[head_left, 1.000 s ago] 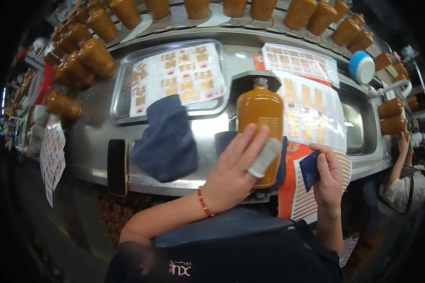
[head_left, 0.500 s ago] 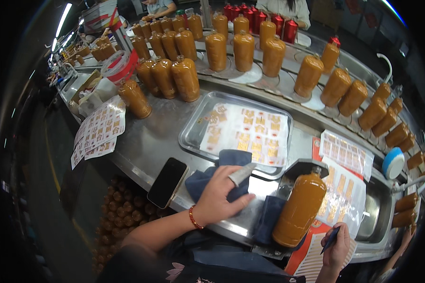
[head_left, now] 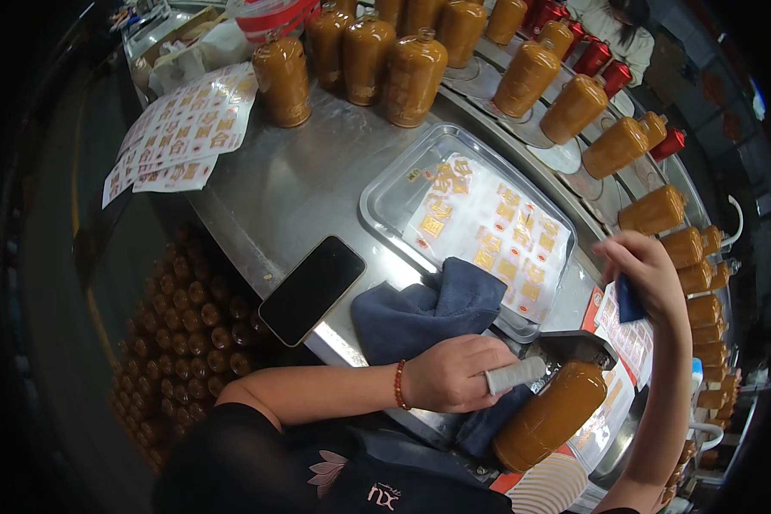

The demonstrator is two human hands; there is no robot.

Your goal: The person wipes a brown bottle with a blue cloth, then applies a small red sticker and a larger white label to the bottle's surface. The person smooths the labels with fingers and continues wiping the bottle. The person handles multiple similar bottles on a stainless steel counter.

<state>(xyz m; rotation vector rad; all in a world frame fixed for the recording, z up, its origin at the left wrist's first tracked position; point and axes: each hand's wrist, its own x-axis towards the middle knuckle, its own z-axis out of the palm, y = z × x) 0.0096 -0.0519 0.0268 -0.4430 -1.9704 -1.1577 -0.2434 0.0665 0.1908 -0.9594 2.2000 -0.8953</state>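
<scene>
An amber-brown glazed bottle (head_left: 559,414) lies tilted across a dark stand (head_left: 574,346), with a dark blue pad (head_left: 487,428) beside it. My left hand (head_left: 456,374), a pale finger sleeve on one finger, is next to the bottle. Its fingers are curled and their undersides hidden, so I cannot tell what they hold. Raised above the sheets at right, my right hand (head_left: 647,272) grips a thin, flat dark blue piece (head_left: 631,300). A dark blue cloth (head_left: 428,313) is bunched just beyond my left hand. Behind it, a metal tray (head_left: 377,206) bears a gold sticker sheet (head_left: 488,236).
A black phone (head_left: 313,289) lies at the bench edge. More sticker sheets (head_left: 180,128) overhang it at left. Brown bottles (head_left: 415,79) stand behind, others on a conveyor (head_left: 552,161). Many bottles (head_left: 197,330) sit below the bench. Another person (head_left: 630,43) is at far right.
My left hand has moved right, off the cloth, to beside the bottle. My right hand has risen and moved away from me with the blue piece. The view has shifted and turned.
</scene>
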